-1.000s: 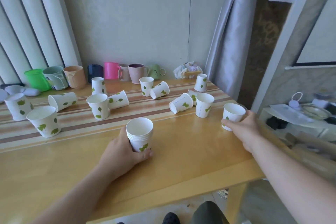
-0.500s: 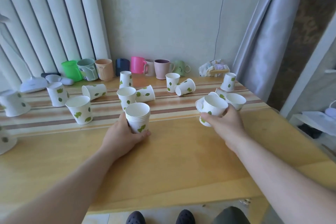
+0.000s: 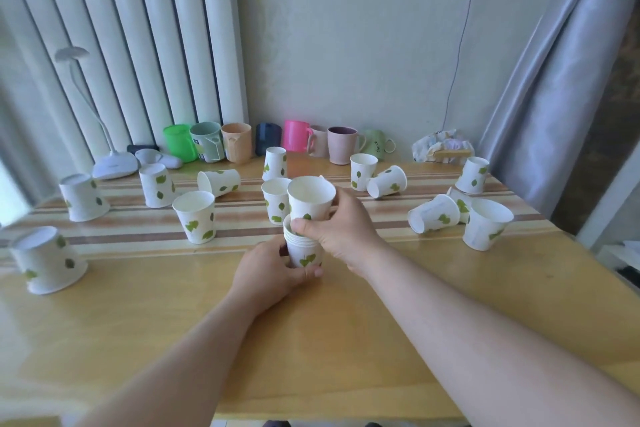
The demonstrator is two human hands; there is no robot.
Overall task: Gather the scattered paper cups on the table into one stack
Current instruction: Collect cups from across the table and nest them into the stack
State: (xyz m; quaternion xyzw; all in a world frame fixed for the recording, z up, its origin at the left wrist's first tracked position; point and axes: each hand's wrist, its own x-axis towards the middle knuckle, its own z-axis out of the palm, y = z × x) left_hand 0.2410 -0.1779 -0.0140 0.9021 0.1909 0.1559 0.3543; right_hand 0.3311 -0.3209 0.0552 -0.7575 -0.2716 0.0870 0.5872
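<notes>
Paper cup (image 3: 310, 199), clamped upright in the right hand (image 3: 343, 230), sits directly above, seemingly partly inside, the stack (image 3: 303, 246) the left hand (image 3: 268, 272) grips on the table (image 3: 346, 340).

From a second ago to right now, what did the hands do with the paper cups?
The right hand took a paper cup from the table's right edge, carried it leftward and is now lowering it into the stack; it is not fully seated yet. The left hand kept holding the stack at its spot on the table. The other scattered cups and the row of mugs did not move.
</notes>
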